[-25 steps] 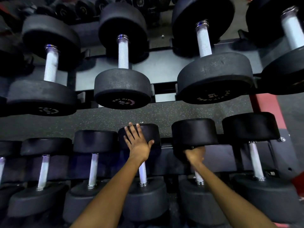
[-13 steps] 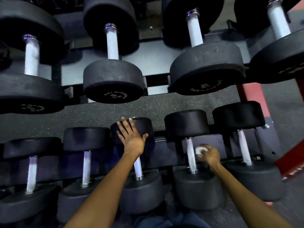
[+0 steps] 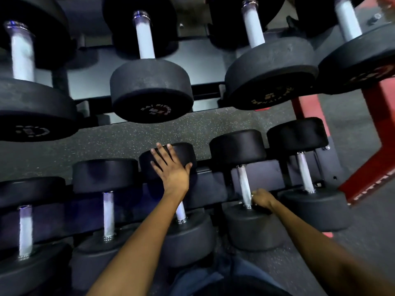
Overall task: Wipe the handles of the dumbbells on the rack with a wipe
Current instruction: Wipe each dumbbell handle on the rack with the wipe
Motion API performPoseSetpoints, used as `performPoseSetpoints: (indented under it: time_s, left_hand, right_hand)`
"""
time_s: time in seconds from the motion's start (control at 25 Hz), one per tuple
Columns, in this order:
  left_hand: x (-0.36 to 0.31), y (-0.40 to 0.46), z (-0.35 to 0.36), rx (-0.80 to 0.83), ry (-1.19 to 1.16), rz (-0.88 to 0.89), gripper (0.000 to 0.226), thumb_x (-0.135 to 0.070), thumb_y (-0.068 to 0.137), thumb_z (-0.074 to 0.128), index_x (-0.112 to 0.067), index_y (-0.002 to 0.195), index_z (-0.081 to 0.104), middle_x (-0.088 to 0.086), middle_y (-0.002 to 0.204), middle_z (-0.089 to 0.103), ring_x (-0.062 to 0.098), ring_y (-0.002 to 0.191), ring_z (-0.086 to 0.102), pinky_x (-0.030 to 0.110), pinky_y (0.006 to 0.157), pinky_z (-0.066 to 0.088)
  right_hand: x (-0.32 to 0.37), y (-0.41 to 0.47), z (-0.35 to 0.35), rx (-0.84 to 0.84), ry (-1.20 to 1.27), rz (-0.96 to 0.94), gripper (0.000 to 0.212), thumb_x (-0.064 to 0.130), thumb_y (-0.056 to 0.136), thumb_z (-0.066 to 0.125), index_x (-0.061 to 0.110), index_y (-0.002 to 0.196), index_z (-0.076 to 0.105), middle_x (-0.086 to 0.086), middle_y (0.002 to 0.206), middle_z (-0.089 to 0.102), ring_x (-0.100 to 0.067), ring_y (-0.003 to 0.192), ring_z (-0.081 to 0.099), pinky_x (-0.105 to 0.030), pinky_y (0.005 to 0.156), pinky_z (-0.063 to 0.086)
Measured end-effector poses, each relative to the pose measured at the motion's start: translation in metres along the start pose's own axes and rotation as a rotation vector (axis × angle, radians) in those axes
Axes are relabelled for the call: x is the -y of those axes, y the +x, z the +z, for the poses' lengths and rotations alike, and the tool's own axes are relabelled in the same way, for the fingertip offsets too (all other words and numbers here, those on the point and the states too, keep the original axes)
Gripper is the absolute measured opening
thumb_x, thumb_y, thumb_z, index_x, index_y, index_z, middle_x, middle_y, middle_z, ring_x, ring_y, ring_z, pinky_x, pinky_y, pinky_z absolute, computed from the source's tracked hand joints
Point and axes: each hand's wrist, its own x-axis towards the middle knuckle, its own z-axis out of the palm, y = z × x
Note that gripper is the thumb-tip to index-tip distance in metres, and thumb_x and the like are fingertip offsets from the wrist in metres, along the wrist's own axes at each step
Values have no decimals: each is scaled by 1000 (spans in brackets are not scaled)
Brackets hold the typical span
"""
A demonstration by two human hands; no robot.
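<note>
Black dumbbells with pale metal handles lie in two rows on the rack (image 3: 213, 189). My left hand (image 3: 171, 171) rests flat, fingers spread, on the far head (image 3: 183, 152) of the middle dumbbell in the lower row. My right hand (image 3: 262, 199) is curled against the near end of the handle (image 3: 242, 181) of the dumbbell to its right, just above the near head (image 3: 250, 227). The wipe is almost wholly hidden inside that hand; only a pale speck shows at the fingers.
The upper row of larger dumbbells (image 3: 150, 90) overhangs the lower row. A red frame leg (image 3: 382, 146) stands at the right. Speckled rubber floor (image 3: 128, 135) shows between the rows. More lower-row dumbbells (image 3: 108, 212) lie to the left and one (image 3: 304, 171) to the right.
My right hand slid from the far end of the handle, lifted off briefly showing a balled white wipe, and now sits at the handle's near end. My left hand stayed on the head.
</note>
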Motion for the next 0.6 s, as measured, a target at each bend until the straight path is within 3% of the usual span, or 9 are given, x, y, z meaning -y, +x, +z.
performPoseSetpoints:
  time_s: [0.12, 0.2, 0.32, 0.44, 0.48, 0.6]
  left_hand:
    - [5, -8, 4, -59, 32, 58, 86, -40, 95, 55, 2, 152, 7, 30, 157, -6, 46, 145, -7, 58, 115, -1]
    - [-5, -15, 3, -33, 68, 87, 79, -35, 96, 52, -1, 153, 8, 29, 157, -9, 44, 145, -10, 55, 114, -9]
    - [-41, -32, 6, 80, 51, 314, 61, -27, 99, 43, -12, 153, 19, 16, 162, 2, 30, 149, -4, 50, 116, -11]
    - [-78, -48, 9, 176, -22, 428, 53, -25, 100, 42, -15, 150, 27, 8, 161, 17, 22, 149, 8, 44, 119, 1]
    - [-89, -50, 11, 170, -45, 431, 53, -24, 100, 42, -15, 150, 27, 8, 160, 17, 22, 149, 10, 42, 119, 2]
    - [-128, -52, 21, 102, -54, 439, 54, -25, 99, 43, -13, 150, 27, 13, 159, 18, 25, 148, 11, 43, 120, 3]
  right_hand:
    - [-5, -16, 3, -165, 48, 37, 39, 24, 83, 45, -3, 100, 68, -23, 107, 66, -32, 101, 60, -31, 82, 42]
    - [-3, -26, -4, -275, 238, 114, 49, 27, 80, 41, -8, 103, 66, -26, 112, 64, -36, 107, 58, -33, 88, 42]
    - [-1, -33, -16, -466, 507, 201, 28, 2, 86, 48, -5, 107, 66, -23, 111, 65, -32, 106, 60, -27, 83, 43]
    - [-4, -40, -22, -490, 677, 104, 26, -6, 82, 52, -3, 102, 68, -10, 95, 65, -20, 90, 60, -11, 57, 45]
    - [-6, -41, -24, -483, 737, 88, 23, -6, 81, 54, -2, 99, 69, -8, 90, 64, -19, 85, 58, -10, 55, 46]
    - [-23, -41, -44, -497, 792, 33, 20, -5, 80, 56, 8, 89, 68, -5, 86, 64, -17, 82, 58, -20, 67, 50]
